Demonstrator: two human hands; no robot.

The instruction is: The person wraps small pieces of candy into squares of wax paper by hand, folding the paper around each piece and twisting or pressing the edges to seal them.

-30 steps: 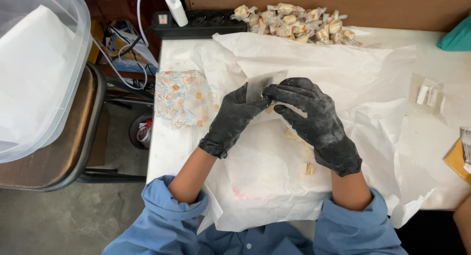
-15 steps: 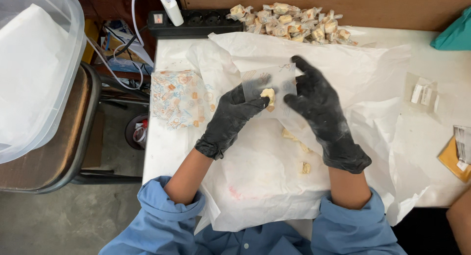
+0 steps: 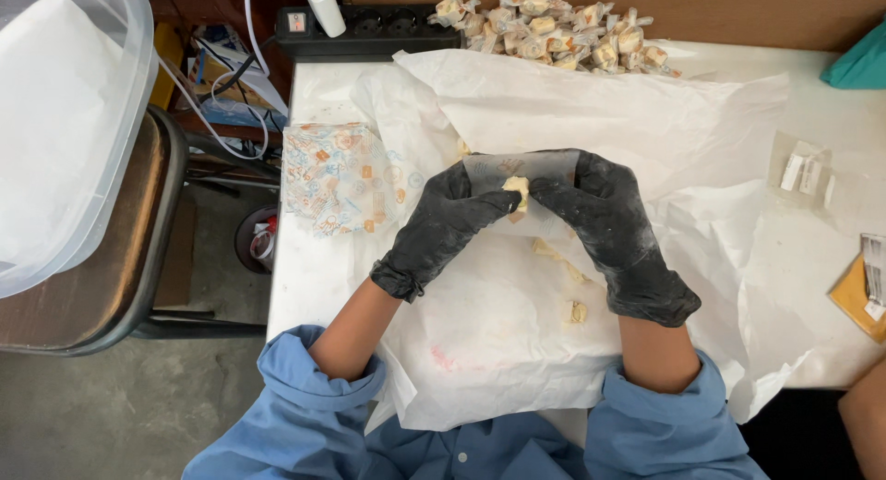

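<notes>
Both my hands wear black gloves and meet over a large white paper sheet (image 3: 591, 120) on the table. My left hand (image 3: 443, 226) and my right hand (image 3: 609, 226) pinch a clear wrapper (image 3: 517, 171) between them, with a pale candy piece (image 3: 517, 189) sitting in it. Loose pale candy pieces (image 3: 574, 311) lie on the paper below my right hand. A pile of wrapped candies (image 3: 554, 28) rests at the table's far edge.
A stack of printed wrappers (image 3: 332, 175) lies left of my hands. A clear plastic tub (image 3: 55, 129) sits on a chair at left. A power strip (image 3: 369, 28) is at the back, small packets (image 3: 803, 171) at right, and another person's arm (image 3: 863, 425) at the lower right.
My right hand, which was spread open over the wrapper, has closed its fingers on it. Both hands now pinch the wrapper with the candy piece in it.
</notes>
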